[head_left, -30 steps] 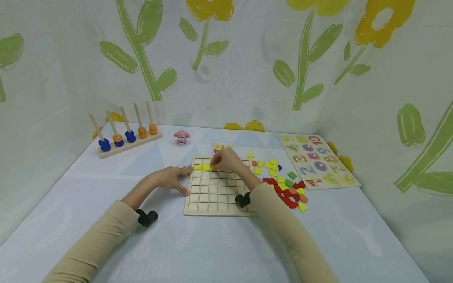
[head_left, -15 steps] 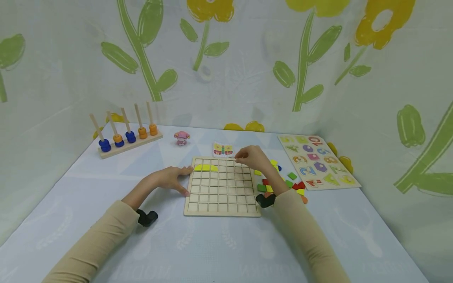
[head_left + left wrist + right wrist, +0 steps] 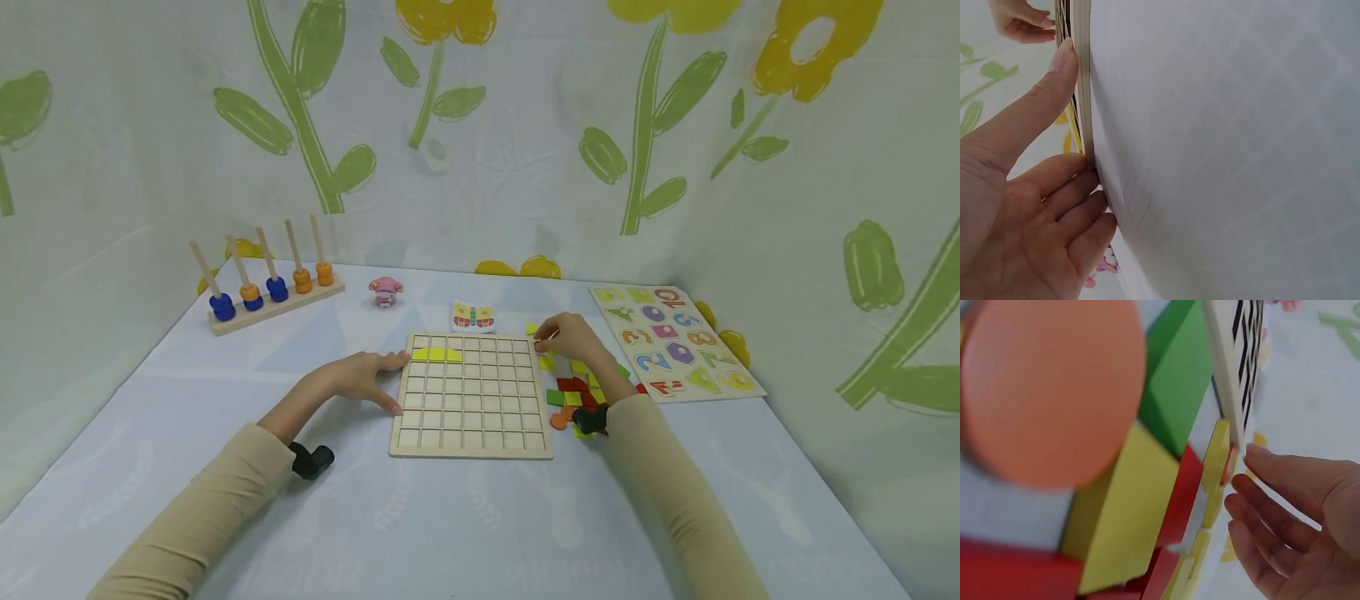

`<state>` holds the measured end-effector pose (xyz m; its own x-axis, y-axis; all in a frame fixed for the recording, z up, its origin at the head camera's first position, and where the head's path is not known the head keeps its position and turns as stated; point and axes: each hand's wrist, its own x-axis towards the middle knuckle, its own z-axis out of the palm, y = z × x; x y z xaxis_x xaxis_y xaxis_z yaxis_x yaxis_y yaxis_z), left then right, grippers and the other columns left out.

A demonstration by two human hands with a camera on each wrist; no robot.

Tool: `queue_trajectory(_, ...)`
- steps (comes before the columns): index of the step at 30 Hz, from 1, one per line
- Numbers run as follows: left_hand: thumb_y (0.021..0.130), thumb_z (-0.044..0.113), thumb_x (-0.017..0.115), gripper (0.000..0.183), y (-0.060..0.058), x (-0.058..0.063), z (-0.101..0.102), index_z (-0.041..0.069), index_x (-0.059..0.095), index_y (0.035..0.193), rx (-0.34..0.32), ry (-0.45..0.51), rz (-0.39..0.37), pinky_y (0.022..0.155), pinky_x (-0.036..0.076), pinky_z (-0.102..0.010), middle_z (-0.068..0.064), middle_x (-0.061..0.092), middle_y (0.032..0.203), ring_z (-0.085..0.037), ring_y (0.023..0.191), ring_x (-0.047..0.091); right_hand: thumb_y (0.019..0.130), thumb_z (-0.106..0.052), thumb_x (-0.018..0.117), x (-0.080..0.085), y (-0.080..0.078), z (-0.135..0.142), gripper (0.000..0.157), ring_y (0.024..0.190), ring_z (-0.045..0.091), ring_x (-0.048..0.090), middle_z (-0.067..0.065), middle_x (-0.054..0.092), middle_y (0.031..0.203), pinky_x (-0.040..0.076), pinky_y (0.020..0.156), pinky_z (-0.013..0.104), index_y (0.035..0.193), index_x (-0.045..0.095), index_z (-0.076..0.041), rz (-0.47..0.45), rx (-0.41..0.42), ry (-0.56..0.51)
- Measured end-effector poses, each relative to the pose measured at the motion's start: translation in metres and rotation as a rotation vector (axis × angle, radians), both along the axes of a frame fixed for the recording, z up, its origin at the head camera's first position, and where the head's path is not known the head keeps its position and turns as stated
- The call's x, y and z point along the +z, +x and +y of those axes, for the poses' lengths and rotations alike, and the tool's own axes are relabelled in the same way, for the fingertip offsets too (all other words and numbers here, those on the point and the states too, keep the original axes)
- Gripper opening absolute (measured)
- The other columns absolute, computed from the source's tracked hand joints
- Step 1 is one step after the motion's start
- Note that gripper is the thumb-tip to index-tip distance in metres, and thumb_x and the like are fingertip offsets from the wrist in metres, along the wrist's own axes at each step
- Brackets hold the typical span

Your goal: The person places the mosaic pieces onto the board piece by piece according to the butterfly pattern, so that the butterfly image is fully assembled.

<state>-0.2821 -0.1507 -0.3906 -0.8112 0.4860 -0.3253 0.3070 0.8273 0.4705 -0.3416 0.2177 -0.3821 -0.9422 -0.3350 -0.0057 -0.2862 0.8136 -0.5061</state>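
Duly noted gridded board (image 3: 473, 400) flat on table (image 3: 450, 529), touched at its left edge by relaxed left hand (image 3: 364, 380), presumably for steadiness. Found right hand (image 3: 573, 337) unclenched, gripping nothing visible, beside coloured pieces (image 3: 573, 399) likely placed alongside for reach.

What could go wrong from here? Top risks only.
1. Snagging: the right hand is at the edge of crowded loose pieces; picking one up might drag its neighbours.
2. Board shift: the left hand touches the left edge of the grid board. A push could slide it into that pile and perhaps jostle the yellow pieces.
3. Brushing: the black wrist camera overlaps the pile in the head view; if low, it may knock pieces.
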Motion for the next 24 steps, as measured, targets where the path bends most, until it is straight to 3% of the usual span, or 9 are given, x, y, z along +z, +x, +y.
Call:
queue_trajectory(10, 0.077, 0.042, 0.080, 0.098, 0.000, 0.001, 0.000, 0.007, 0.027, 0.152, 0.000, 0.003, -0.002, 0.113, 0.019, -0.055, -0.021, 0.023, 0.154, -0.038, 0.142, 0.020, 0.086, -0.015, 0.074, -0.002, -0.006, 0.008, 0.020, 0.078, 0.024, 0.058, 0.011, 0.065, 0.092, 0.051, 0.069, 0.036, 0.098, 0.066, -0.002, -0.015, 0.017, 0.052)
queue_trajectory(15, 0.077, 0.043, 0.080, 0.098, -0.001, 0.000, 0.000, 0.008, 0.027, 0.152, -0.002, 0.001, -0.006, 0.113, 0.019, -0.056, -0.021, 0.022, 0.154, -0.039, 0.142, 0.020, 0.083, -0.012, 0.077, 0.003, -0.007, 0.010, 0.017, 0.077, 0.023, 0.060, 0.009, 0.067, 0.086, 0.051, 0.072, 0.037, 0.093, 0.067, -0.001, 0.015, 0.032, 0.008)
queue_trajectory(24, 0.077, 0.043, 0.079, 0.098, 0.000, 0.000, 0.000, 0.008, 0.028, 0.152, -0.001, 0.000, -0.010, 0.112, 0.019, -0.056, -0.021, 0.022, 0.154, -0.039, 0.142, 0.020, 0.087, -0.021, 0.074, 0.011, -0.008, 0.008, 0.016, 0.082, 0.026, 0.065, 0.005, 0.071, 0.088, 0.055, 0.076, 0.039, 0.093, 0.074, -0.006, -0.052, 0.023, -0.111)
